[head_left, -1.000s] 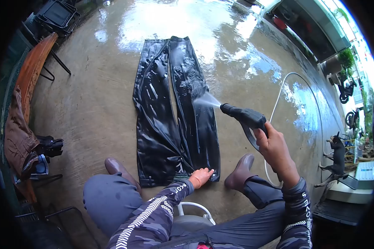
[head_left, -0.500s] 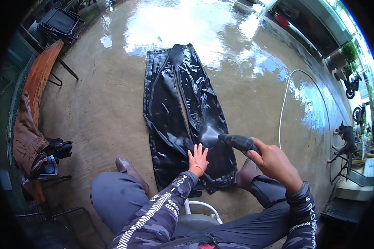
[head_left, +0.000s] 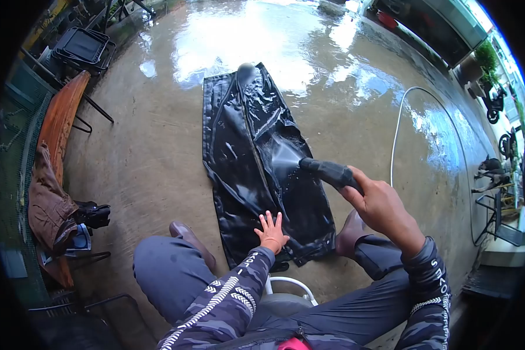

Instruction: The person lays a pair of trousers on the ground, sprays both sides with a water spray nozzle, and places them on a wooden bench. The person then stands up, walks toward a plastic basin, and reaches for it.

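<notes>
Black, wet, shiny trousers (head_left: 230, 169) lie spread on the concrete floor in front of me, the legs almost touching. My left hand (head_left: 272, 233) rests flat with fingers spread over the near part of the trousers. In my right hand (head_left: 385, 210) is a black spray nozzle (head_left: 328, 171), gripped with the fingers wrapped round it. Its tip points left, and a fan of water (head_left: 284, 153) strikes the right-hand trouser leg around its middle.
A pale hose (head_left: 394, 140) curves over the wet floor (head_left: 356, 140) at right. Beside it stand a dog (head_left: 491, 174) and a metal-legged stand. At left are a wooden bench (head_left: 64, 119) with a brown cloth (head_left: 49, 201) and a folded black chair (head_left: 83, 45). My boots (head_left: 349, 233) flank the trousers.
The nozzle and its spray have moved away from me, up the right-hand leg. My left hand has shifted slightly left and nearer to me. The gap between the legs has narrowed.
</notes>
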`<action>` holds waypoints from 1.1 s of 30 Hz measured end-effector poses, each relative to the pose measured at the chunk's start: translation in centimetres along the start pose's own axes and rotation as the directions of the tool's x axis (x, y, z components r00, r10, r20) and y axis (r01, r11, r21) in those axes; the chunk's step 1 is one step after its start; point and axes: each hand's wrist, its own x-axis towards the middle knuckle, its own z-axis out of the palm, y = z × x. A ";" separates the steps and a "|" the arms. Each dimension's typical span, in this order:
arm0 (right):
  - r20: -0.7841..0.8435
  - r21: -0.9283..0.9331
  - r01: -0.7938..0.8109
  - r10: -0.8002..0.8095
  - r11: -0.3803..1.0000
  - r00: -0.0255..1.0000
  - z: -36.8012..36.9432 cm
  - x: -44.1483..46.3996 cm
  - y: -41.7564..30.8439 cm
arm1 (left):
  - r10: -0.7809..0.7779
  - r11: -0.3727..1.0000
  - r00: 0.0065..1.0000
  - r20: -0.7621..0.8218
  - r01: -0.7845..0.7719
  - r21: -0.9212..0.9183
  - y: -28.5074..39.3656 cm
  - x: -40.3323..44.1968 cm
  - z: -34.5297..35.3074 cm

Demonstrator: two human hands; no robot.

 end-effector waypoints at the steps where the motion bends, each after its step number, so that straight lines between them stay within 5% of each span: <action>1: 0.009 -0.008 0.003 -0.003 1.000 1.000 -0.1 -0.1 0.0 | -0.003 1.000 1.000 0.004 0.003 -0.011 0.1 0.4 -0.3; 4: -0.068 0.056 0.048 -0.044 0.997 0.997 -0.2 -0.6 -0.5 | 0.026 0.997 0.999 0.044 -0.029 0.067 -0.1 1.1 -0.6; 10: 0.345 0.005 0.072 -0.070 0.997 0.936 0.9 -0.9 -2.9 | 0.050 0.999 0.999 0.019 -0.050 -0.001 -0.2 0.9 -0.1; 14: 0.258 -0.024 0.253 -0.238 0.967 0.936 3.7 0.8 -2.4 | 0.070 0.997 0.997 0.026 -0.069 -0.031 0.6 2.6 -4.7; 19: 0.158 0.124 0.159 -0.178 0.980 0.971 4.4 2.3 -4.6 | 0.048 0.998 0.998 0.043 -0.046 -0.044 -0.1 1.0 -1.4; 21: 0.082 0.153 0.211 -0.225 0.966 0.971 4.6 2.9 -5.0 | 0.040 0.998 0.999 -0.004 -0.040 -0.044 -0.1 0.8 -1.1; 23: 0.129 0.119 0.194 -0.208 0.974 0.969 4.3 3.4 -6.1 | 0.042 0.993 0.977 -0.210 -0.064 -0.099 -0.7 1.3 0.1; 25: 0.264 0.005 0.188 -0.183 0.982 0.947 4.4 4.1 -6.9 | -0.055 0.956 0.949 -0.312 -0.040 -0.290 -2.3 2.9 0.5; 29: 0.316 -0.039 0.207 -0.185 0.978 0.931 5.1 5.4 -9.0 | -0.301 0.935 0.759 -0.577 0.117 -0.335 -5.0 4.2 -1.5; 33: 0.204 0.026 0.266 -0.266 0.964 0.942 7.2 7.5 -9.7 | -0.522 0.823 0.799 -0.297 0.381 -0.422 -8.5 5.0 -3.3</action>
